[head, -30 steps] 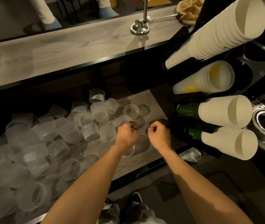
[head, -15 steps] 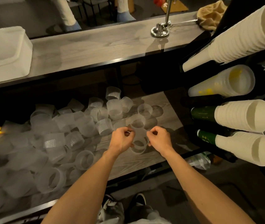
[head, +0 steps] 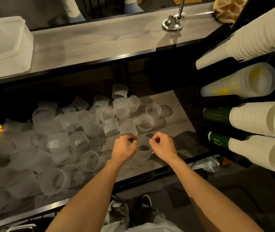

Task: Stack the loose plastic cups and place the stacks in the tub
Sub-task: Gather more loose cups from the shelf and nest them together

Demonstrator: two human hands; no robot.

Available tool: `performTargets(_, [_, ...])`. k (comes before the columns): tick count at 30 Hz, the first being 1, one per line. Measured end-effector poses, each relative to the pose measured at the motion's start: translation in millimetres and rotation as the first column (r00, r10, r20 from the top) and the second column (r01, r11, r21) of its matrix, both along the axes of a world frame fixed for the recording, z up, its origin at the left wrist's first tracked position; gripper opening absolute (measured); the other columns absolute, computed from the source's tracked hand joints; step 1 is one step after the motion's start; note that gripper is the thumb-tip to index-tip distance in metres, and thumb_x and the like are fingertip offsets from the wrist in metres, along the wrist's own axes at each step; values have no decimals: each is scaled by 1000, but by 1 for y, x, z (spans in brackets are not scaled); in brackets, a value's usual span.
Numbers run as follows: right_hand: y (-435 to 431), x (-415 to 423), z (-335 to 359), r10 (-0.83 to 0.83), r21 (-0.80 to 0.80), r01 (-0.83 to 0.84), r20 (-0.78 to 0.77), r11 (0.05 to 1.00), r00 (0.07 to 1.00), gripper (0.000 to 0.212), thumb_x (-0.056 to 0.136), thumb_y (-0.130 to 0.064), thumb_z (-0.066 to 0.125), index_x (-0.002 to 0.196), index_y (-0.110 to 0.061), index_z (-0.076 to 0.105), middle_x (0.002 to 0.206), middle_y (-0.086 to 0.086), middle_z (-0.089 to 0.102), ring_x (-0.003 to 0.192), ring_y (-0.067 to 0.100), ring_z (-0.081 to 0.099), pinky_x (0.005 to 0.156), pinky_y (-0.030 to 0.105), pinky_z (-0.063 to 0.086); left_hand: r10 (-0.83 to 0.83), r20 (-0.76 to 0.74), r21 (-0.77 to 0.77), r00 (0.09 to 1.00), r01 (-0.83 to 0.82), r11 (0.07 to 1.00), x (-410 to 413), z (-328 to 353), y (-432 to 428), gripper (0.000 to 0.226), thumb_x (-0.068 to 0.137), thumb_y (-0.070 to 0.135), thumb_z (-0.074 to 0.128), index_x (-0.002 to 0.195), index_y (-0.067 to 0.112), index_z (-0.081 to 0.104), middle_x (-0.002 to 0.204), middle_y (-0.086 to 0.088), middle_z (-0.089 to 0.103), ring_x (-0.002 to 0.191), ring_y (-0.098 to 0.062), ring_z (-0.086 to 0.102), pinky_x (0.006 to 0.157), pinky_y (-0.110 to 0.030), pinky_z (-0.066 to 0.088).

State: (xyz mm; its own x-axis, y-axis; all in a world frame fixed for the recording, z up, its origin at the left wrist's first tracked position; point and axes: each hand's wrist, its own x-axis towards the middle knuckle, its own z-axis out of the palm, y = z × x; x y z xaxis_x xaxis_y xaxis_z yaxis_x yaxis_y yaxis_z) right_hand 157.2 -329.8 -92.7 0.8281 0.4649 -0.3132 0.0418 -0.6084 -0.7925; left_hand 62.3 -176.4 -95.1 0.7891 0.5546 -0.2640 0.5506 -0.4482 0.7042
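L hand (head: 124,148), R hand (head: 164,146), both grips pinch one clear cup (head: 144,153); loose cups (head: 89,124) beside; tub (head: 7,54) contents unclear

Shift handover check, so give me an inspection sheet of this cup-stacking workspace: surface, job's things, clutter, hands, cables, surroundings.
Surface: wood-grain lower shelf, partly bare at right.
Job's things: loose clear cups heaped across shelf; white tub on upper counter.
Clutter: paper cup stacks racked at right; tan cloth.
Hands: left hand and right hand pinch one held cup between them.
Cables: nothing seen.
Surroundings: a person's legs beyond the counter.
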Motion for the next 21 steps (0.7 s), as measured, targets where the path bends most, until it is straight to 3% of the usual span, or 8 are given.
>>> performTargets(5, [4,-1,-11,33,-59,-27,105,998,994,4,92,-19,66,88,-19,66,79,-5,69,73,10,66,71,33,58,-4,-85,74,996,10,997,3,-8,0,16,91,37,48,95,37,63,83,5,72,68,-20,72,68,-42,62])
performTargets(8, [5,-3,-17,92,-145,-75,107,986,990,4,90,-19,68,92,-21,65,80,-7,67,77,11,64,73,31,54,-87,-166,86,982,103,991,5,-12,-2,24,98,32,49,119,30,61,110,-5,70,98,-30,68,83,-44,57])
performTargets(10, [5,-4,-19,80,-158,-73,43,985,996,5,89,-21,68,91,-22,64,83,-8,65,80,11,63,74,29,52,-129,-198,80,972,147,986,3,-16,-3,34,95,22,52,129,24,58,117,-8,68,110,-31,63,89,-40,54])
performTargets(12, [5,-2,-16,41,-140,-38,22,989,999,5,89,-20,68,89,-21,63,81,-7,64,78,11,62,69,26,49,-111,-136,162,984,133,978,1,-16,-4,34,91,21,58,125,20,64,110,-6,71,102,-28,67,84,-38,56])
performTargets(16, [7,11,-4,-127,-11,131,180,991,975,14,88,-18,68,77,-17,59,69,-2,62,65,14,60,62,31,48,-161,97,313,982,124,942,22,3,-5,19,88,30,62,99,16,70,88,1,68,76,-21,66,69,-35,54])
performTargets(18, [11,23,4,-195,50,189,210,981,958,12,87,-17,67,78,-17,59,71,-2,62,68,15,60,64,35,50,-160,190,308,969,96,946,40,15,-1,17,88,29,62,95,16,71,84,3,68,74,-16,63,70,-33,53])
performTargets(21, [21,42,15,-215,120,195,184,973,959,6,91,-16,66,89,-18,62,81,-5,64,76,12,63,70,31,52,-87,247,243,965,26,970,62,25,10,24,91,33,61,104,17,74,93,3,74,82,-10,65,77,-31,55])
